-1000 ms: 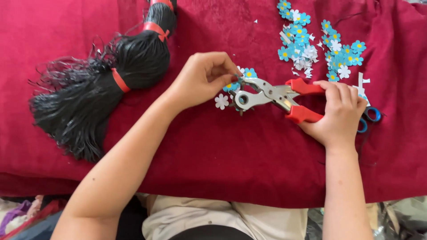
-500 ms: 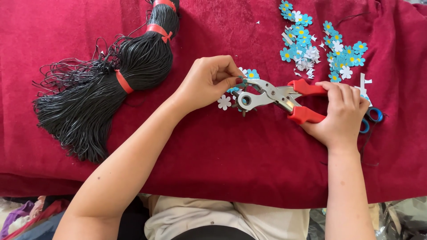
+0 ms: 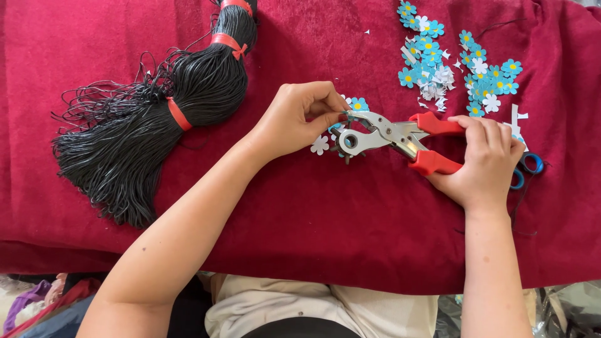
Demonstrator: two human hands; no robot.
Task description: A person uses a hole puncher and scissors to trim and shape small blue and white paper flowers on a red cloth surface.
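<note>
We note the right hand (image 3: pixel 485 159) clamped on the red handles of the hole punch pliers (image 3: pixel 391 139). The left hand (image 3: pixel 297 119) pinches a blue paper flower (image 3: pixel 358 104) at the pliers' head, fingertips together. A white paper flower (image 3: pixel 320 145) lies just below that hand.

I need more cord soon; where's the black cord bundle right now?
In the head view, the black cord bundle lies on the red cloth at upper left, beyond the left hand.

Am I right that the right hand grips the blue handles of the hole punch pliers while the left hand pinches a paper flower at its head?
Not quite: the handles are red, as the head view shows. The right hand grips the red handles of the hole punch pliers while the left hand pinches a paper flower at its head.
</note>
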